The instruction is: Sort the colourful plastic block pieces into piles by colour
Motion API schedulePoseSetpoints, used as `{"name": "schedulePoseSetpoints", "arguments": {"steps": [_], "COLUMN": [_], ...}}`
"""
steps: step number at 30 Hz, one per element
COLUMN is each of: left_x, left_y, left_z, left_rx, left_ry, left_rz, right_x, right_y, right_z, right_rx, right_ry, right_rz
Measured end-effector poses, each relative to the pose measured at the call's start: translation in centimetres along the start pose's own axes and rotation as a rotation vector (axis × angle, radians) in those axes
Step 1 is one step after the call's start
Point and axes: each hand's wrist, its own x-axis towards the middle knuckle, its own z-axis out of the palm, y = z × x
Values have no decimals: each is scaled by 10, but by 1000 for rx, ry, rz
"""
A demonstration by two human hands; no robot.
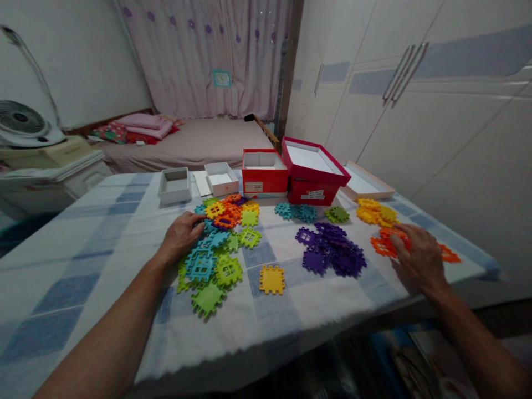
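Observation:
My left hand point(183, 235) is at the left edge of a mixed pile of notched plastic building tiles. Its fingers are bent together against the pile, and what is in them cannot be made out. Blue tiles point(200, 263), green tiles point(209, 298), an orange tile point(225, 221) and a yellow tile point(215, 209) overlap there. At the right, my right hand point(418, 257) rests over orange tiles point(384, 243), thumb and fingers apart. Purple tiles point(334, 249) lie heaped between the hands. A single yellow-orange tile point(272, 280) lies flat near the front.
Behind the tiles stand a red box point(266, 180), a dark red box point(313, 188), white box parts point(222, 187) and a grey-white tray point(174, 195). Teal tiles point(305, 213), a green tile point(337, 214) and yellow tiles point(376, 212) sit before them on the checked tablecloth point(103, 266).

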Motion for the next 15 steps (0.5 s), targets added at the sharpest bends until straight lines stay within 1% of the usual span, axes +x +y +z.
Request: {"name": "schedulePoseSetpoints", "arguments": {"steps": [1, 3, 5, 6, 8, 10, 12, 15], "left_x": [0, 0, 0, 0, 0, 0, 0, 1], "left_y": [-1, -1, -2, -2, -2, -2, -2, -1], "left_z": [0, 1, 1, 1, 1, 1, 2, 2], "left_rx": [2, 6, 7, 5, 0, -1, 3, 2], "left_ry": [2, 6, 12, 13, 9, 6, 9, 11], "left_rz": [1, 3, 2, 2, 7, 11, 9, 2], "right_x": [3, 6, 4, 2, -7, -16, -24, -30], "right_y": [-14, -52, -98, -121, -165, -201, -227, -248], "right_z": [-4, -14, -23, -26, -30, -29, -24, -15], "right_rx": [26, 130, 287, 363, 472, 522, 507, 428], "right_ry": [15, 5, -79, -179, -402, -572, -688, -803], "right_rz": [-40, -130, -187, -222, -343, -450, -499, -488]}}
